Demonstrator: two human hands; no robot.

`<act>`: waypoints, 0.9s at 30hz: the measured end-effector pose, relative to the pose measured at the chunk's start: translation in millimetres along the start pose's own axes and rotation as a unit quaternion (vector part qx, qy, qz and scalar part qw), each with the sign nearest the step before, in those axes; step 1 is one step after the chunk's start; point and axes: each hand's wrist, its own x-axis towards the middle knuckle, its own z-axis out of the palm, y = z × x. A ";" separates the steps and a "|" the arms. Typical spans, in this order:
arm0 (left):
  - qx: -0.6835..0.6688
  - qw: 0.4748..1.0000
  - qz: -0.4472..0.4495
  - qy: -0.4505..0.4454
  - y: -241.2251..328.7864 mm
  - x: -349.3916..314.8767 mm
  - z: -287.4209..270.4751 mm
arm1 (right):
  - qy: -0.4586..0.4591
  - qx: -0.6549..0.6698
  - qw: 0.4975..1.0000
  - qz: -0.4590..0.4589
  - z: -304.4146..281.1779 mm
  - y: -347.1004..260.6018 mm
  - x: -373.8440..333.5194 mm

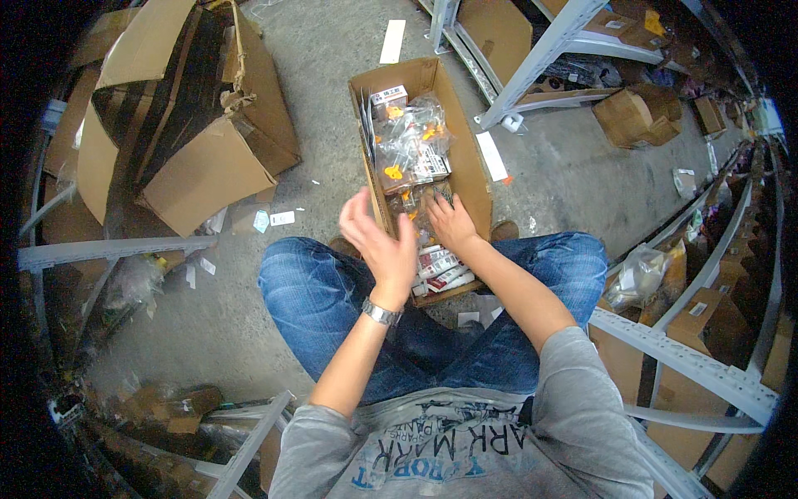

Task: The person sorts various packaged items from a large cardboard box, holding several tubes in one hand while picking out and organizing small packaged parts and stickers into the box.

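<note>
Has the right hand [451, 223] in the long brown box [470, 158] near clear bags [420, 131], with grip too hidden to tell, and the left hand [378, 248] wide at the box's left side.

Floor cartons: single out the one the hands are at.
The long, narrow carton: the right hand reaches into it, the left hand is at its left edge. No hand is near the big torn carton or the small carton at upper right.

A box [467, 158] sits between the knees [293, 270], packets [416, 125] in its far and middle parts, small cartons [439, 268] at its near end; a bigger box [212, 175] lies left, a paper strip [491, 156] and a rack [544, 60] right
</note>
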 end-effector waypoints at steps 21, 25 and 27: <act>-0.142 0.969 -0.174 -0.101 -20.4 -9.3 13.5 | -0.087 -0.047 0.995 -0.006 -5.3 6.2 22.8; -0.146 0.964 -0.190 -0.117 -20.1 -8.0 10.5 | -0.064 -0.014 0.996 -0.057 -6.1 9.3 14.2; -0.145 0.965 -0.187 -0.116 -21.1 -7.3 10.0 | -0.065 -0.041 0.994 -0.076 -2.2 6.2 10.7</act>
